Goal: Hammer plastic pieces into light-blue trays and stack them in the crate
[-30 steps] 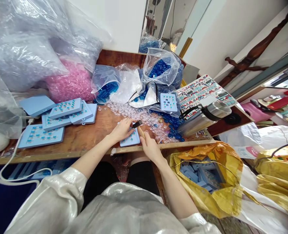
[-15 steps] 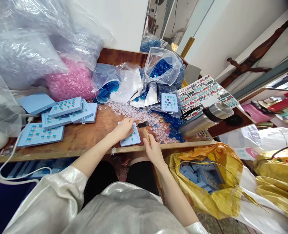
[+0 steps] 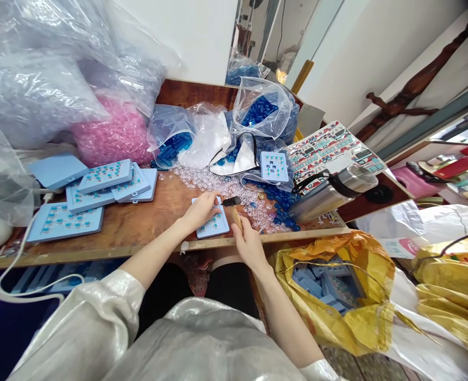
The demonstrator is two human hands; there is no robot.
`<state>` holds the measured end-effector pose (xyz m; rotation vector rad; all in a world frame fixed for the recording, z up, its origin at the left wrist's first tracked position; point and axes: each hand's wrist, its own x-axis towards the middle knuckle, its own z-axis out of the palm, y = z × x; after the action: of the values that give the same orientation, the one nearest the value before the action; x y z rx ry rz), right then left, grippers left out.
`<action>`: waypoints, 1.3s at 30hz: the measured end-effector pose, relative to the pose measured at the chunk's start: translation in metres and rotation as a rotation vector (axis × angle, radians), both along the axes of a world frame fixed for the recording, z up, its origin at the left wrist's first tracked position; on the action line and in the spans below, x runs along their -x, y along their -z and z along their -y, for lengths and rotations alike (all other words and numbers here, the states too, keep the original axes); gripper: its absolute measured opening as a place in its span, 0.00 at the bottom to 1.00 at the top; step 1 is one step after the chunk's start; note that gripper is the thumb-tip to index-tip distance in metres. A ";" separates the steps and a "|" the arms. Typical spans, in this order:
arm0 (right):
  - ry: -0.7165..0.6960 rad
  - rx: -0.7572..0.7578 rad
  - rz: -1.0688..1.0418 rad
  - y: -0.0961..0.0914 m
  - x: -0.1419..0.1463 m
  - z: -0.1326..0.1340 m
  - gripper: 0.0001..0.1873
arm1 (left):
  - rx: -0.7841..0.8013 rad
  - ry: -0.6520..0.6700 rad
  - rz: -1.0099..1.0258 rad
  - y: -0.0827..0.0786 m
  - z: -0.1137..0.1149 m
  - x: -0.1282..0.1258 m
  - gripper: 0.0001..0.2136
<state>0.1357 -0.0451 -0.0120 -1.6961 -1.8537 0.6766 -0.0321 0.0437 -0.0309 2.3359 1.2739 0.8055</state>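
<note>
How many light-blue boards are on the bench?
8: six boards at the left of the wooden bench, some overlapping; one under the left hand; one on a plastic bag at the back. Others may lie hidden.

The person wore a loose, glossy silver-white jacket [image 3: 202, 344] of satin-like cloth, deeply creased across the chest at six o'clock. Its wide left sleeve [image 3: 86, 317] bunched at seven o'clock, its right cuff [image 3: 321, 371] at five. Black trousers [image 3: 229, 288] showed beneath, and the hands [image 3: 202, 210] were bare.
</note>
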 end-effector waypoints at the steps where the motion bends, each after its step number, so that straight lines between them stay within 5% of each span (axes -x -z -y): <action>1: -0.004 -0.002 0.038 -0.003 0.001 -0.001 0.20 | 0.000 -0.004 0.024 0.002 0.000 0.000 0.17; 15: -0.035 0.086 0.192 -0.017 0.006 -0.009 0.17 | -0.003 -0.057 0.134 0.012 0.001 -0.001 0.20; 20: 0.028 -0.018 0.006 -0.007 -0.002 -0.009 0.19 | -0.004 -0.022 0.159 0.010 0.001 0.000 0.17; 24: 0.025 0.015 -0.116 0.010 -0.009 -0.007 0.19 | -0.112 -0.232 0.113 0.004 -0.015 0.031 0.11; 28: 0.000 0.046 -0.136 0.015 -0.010 -0.007 0.19 | -0.145 -0.509 -0.143 0.007 -0.041 0.084 0.15; 32: 0.011 0.050 -0.132 0.014 -0.009 -0.006 0.18 | -0.058 -0.400 -0.364 0.015 -0.053 0.108 0.12; 39: 0.023 0.050 -0.197 0.016 -0.010 -0.005 0.19 | -0.027 -0.367 -0.401 0.011 -0.040 0.098 0.08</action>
<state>0.1458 -0.0405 -0.0277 -1.6156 -1.6914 0.8545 -0.1300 0.0840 -0.0422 2.3969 1.9093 0.4643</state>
